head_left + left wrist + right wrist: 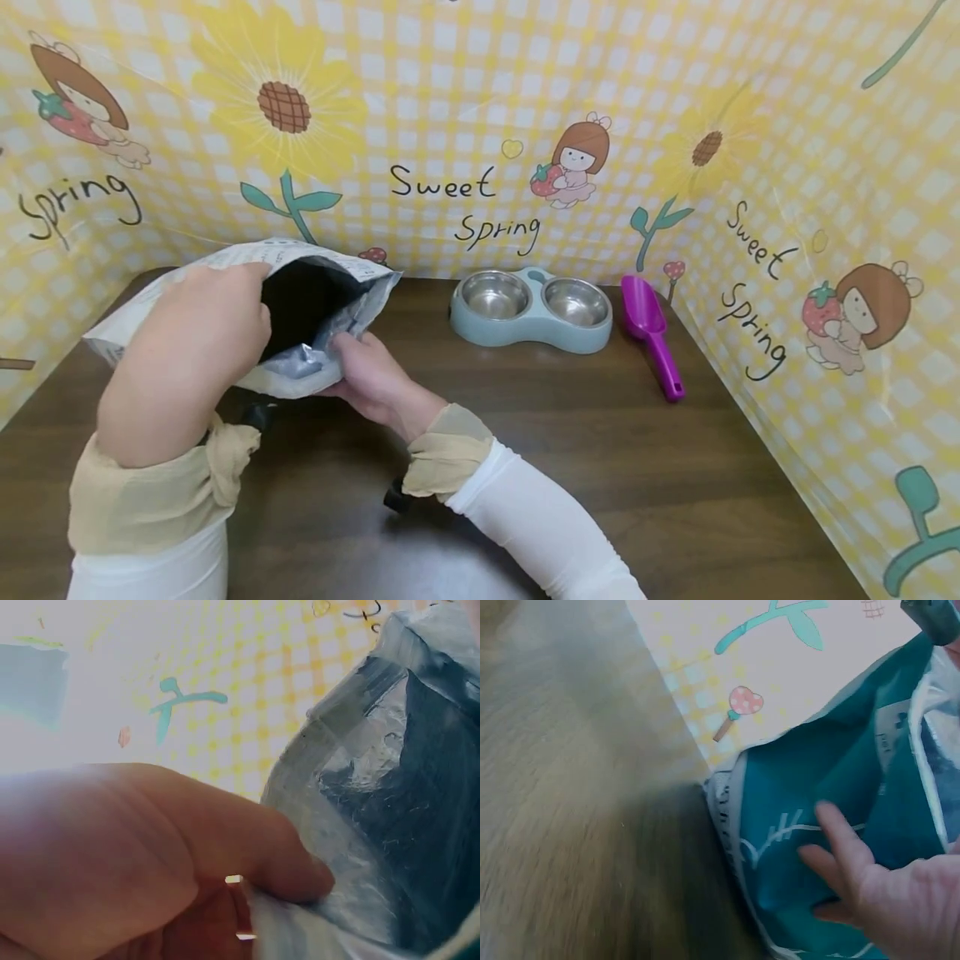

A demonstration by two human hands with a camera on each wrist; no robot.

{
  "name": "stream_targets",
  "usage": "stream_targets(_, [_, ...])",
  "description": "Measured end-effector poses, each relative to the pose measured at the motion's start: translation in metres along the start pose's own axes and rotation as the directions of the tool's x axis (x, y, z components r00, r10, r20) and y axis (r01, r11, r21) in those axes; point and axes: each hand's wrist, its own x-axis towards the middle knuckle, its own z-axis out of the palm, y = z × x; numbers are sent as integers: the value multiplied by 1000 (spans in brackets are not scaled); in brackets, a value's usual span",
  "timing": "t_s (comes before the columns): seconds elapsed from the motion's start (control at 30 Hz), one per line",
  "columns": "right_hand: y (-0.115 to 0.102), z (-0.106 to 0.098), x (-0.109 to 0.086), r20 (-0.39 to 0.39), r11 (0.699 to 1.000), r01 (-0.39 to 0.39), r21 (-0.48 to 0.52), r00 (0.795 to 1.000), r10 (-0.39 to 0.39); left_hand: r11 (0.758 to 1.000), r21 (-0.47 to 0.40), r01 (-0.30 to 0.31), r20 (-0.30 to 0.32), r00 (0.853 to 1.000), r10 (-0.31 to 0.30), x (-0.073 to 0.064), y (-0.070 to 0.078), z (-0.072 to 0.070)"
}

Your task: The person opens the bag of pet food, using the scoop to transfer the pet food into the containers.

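A large foil-lined bag [288, 383] is tilted on the table's left side, its mouth gaping toward me and its depths dark. My left hand [195, 342] grips the mouth's left edge; in the left wrist view its thumb [285, 862] lies over the rim against the silver lining [367, 795]. At the lower right of the mouth, my right hand [378, 383] pinches the rim, thumb inside. The right wrist view shows that hand's fingers [844, 847] spread against the bag's teal outer side [795, 780]. Contents are hidden in shadow.
A pale blue double feeder [536, 325] with two steel bowls stands near the back wall. To its right lies a purple scoop [654, 333], handle toward me. A yellow checked cloth [420, 83] encloses the dark wooden table [600, 450] at the back and sides.
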Motion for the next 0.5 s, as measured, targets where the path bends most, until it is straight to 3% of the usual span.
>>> stream_targets(0.13, [6, 7, 16, -31, 993, 24, 113, 999, -20, 1000, -7, 24, 47, 999, -24, 7, -11, 0])
stream_targets(0.27, [11, 8, 32, -30, 986, -4, 169, 1000, 9, 999, -14, 39, 89, 995, -37, 12, -20, -1])
stream_targets(0.4, [12, 3, 41, 39, 988, -49, 143, 998, 44, 1000, 18, 14, 91, 996, -15, 13, -24, -3])
stream_targets(0.5, [8, -6, 41, 122, 990, -83, 112, 990, 69, 998, 53, -43, 65, 997, 40, 11, -17, -1])
